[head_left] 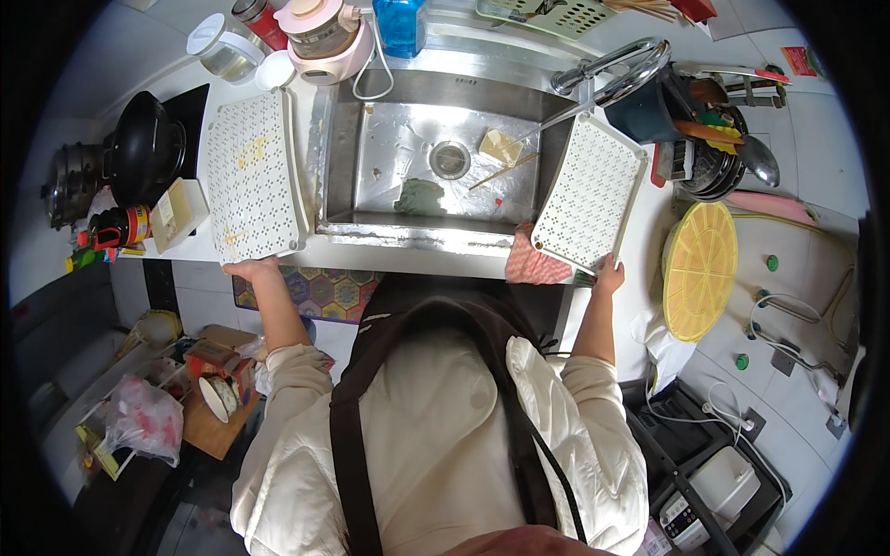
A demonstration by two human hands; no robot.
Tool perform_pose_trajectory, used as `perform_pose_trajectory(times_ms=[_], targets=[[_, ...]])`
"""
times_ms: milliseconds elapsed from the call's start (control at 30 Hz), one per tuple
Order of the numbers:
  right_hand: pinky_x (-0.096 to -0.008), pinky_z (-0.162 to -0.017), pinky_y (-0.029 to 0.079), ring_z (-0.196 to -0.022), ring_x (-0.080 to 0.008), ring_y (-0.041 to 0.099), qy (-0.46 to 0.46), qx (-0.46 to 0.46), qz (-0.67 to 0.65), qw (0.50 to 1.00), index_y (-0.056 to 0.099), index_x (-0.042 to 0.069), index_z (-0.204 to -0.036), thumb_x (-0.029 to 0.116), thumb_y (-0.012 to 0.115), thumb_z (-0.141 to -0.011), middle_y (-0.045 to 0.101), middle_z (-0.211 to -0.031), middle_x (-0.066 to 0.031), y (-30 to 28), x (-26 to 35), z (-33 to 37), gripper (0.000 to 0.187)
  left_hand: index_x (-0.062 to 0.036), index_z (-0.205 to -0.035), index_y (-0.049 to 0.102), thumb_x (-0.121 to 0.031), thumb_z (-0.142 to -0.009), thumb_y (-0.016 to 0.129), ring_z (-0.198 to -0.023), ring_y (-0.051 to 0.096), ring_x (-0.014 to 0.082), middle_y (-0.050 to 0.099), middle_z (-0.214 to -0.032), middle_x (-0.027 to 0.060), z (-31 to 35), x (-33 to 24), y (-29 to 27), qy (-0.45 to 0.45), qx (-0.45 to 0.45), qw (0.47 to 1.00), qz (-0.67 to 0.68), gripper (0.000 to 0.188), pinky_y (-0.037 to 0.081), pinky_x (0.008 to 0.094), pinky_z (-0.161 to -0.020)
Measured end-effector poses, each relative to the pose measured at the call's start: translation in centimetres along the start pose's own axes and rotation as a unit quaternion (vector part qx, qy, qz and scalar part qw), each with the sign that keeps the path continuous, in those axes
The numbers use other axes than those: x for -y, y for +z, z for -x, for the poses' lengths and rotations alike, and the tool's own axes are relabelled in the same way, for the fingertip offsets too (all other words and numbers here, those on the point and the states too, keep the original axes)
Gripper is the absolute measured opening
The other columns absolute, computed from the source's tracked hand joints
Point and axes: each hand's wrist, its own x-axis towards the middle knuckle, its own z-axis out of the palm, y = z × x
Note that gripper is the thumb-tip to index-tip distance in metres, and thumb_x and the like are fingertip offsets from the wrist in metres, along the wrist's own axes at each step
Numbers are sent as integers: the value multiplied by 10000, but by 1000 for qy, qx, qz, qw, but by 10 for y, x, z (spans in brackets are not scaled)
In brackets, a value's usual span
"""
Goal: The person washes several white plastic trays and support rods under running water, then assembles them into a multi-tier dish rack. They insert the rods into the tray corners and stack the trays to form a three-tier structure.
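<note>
My left hand (252,268) is closed on the near edge of a white perforated tray (252,181), which lies on the counter left of the sink and has yellowish stains. On the other side, my right hand (608,276) grips the near corner of a second white perforated tray (591,190). That tray slants along the sink's right edge. Part of each hand's fingers is hidden by its tray. Between the trays is the steel sink (385,222), holding a pale yellow sponge-like block (502,145), a green cloth-like piece (420,197) and a thin stick (503,171).
A red-checked cloth (536,263) hangs over the counter's front edge. Behind the left tray stand a pink kettle (324,46) and a clear jug (222,48); a black wok (144,148) is farther left. The faucet (616,74), a dark bin (644,109) and a yellow round lid (702,271) are at right.
</note>
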Motion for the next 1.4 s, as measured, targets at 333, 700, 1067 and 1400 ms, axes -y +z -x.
perform_pose_trajectory(times_ms=[333, 700, 1067, 1400], targets=[[-490, -858, 430, -1090, -381, 465, -143, -197, 366, 898, 525, 58, -1219, 294, 618, -770, 493, -1178, -203, 4, 71, 52, 515, -88, -1412, 282, -615, -859, 126, -1266, 388, 362, 350, -1416, 142, 56, -27, 15, 29, 33, 999, -21, 779, 401, 509, -991], [-339, -881, 439, -1118, -249, 510, -75, 433, -187, 878, 321, -10, -1357, 552, 409, -918, 551, -1181, -155, 113, 150, 147, 719, -71, -1385, 337, -679, -875, 252, -1219, 422, 301, 423, -1358, 136, 110, 116, 109, -267, 251, 924, -106, 798, 358, 411, -1009], [-396, -1055, 334, -1263, -228, 408, 105, 408, -561, 713, 353, 117, -1362, 603, 328, -903, 414, -1389, -35, 142, 214, 118, 668, -123, -1377, 360, -779, -810, 173, -1209, 447, 282, 454, -1342, 90, 131, 224, 143, -383, 288, 855, -200, 887, 369, 439, -996], [-367, -1096, 258, -1323, -236, 314, -16, 288, -503, 815, 294, 91, -1400, 588, 324, -912, 329, -1445, -56, 117, 247, 118, 697, -43, -1439, 152, -737, -826, 323, -1215, 444, 303, 408, -1348, 184, 148, 273, 148, -372, 356, 740, -433, 941, 409, 428, -960]])
